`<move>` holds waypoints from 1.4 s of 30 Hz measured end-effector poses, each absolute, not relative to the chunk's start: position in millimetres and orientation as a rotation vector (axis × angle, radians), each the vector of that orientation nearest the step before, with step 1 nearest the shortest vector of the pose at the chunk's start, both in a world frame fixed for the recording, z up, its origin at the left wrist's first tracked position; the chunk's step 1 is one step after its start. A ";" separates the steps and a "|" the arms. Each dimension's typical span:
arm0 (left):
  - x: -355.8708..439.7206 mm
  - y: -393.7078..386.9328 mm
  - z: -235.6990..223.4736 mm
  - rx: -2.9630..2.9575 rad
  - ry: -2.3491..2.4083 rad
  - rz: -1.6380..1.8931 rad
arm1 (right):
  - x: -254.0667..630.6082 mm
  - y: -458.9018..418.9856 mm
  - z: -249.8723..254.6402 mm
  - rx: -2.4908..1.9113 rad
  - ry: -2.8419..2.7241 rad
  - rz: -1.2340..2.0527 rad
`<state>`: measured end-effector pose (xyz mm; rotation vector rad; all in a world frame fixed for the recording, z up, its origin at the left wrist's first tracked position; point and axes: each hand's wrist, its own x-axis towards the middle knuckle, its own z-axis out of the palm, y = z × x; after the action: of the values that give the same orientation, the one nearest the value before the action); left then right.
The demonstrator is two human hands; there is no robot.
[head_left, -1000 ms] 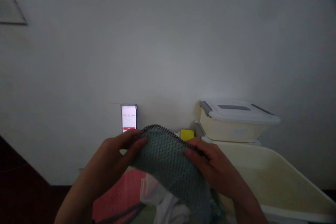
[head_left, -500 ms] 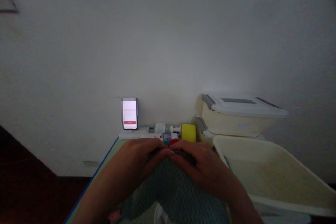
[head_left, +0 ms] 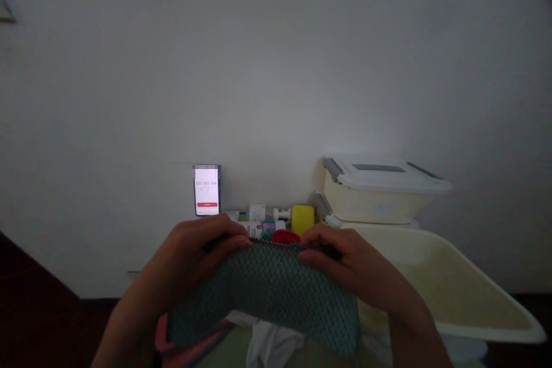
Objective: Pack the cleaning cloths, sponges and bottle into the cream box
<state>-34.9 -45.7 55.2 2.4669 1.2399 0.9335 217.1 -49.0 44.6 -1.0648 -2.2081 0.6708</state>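
Observation:
A teal textured cloth hangs between my hands, its dark checked edge on top. My left hand pinches that edge at the left between thumb and fingers. At the right, my right hand pinches the same edge, so the stretch between the hands is fairly straight. Below the hanging cloth lie a crumpled white cloth and a pink cloth with a dark border. A round red object shows just behind the cloth's top edge, its lower part hidden.
Against the wall a phone stands upright, its screen lit with a timer. Behind the cloth are a clear pump bottle on its side, a yellow block and a printed pack. At right, a lidded box stands behind an open cream tub.
My hands have moved apart along the cloth's edge, spreading it wider. More of the cloth faces me, and the white and pink cloths below show more. The view has shifted slightly.

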 end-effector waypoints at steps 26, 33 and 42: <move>-48.1 -42.7 45.2 2.268 0.975 1.003 | 247.5 -71.5 55.0 -1.019 -2.161 0.368; -48.1 -43.7 45.0 2.261 0.977 0.878 | 250.7 -68.8 55.7 -1.123 -2.123 0.311; -52.2 -44.4 46.0 2.299 0.775 0.752 | 248.5 -66.4 54.2 -1.138 -2.136 0.272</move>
<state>-52.2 -44.4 46.0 2.2986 0.7745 0.7520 248.5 -66.4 54.2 -1.1382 -2.1364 0.2716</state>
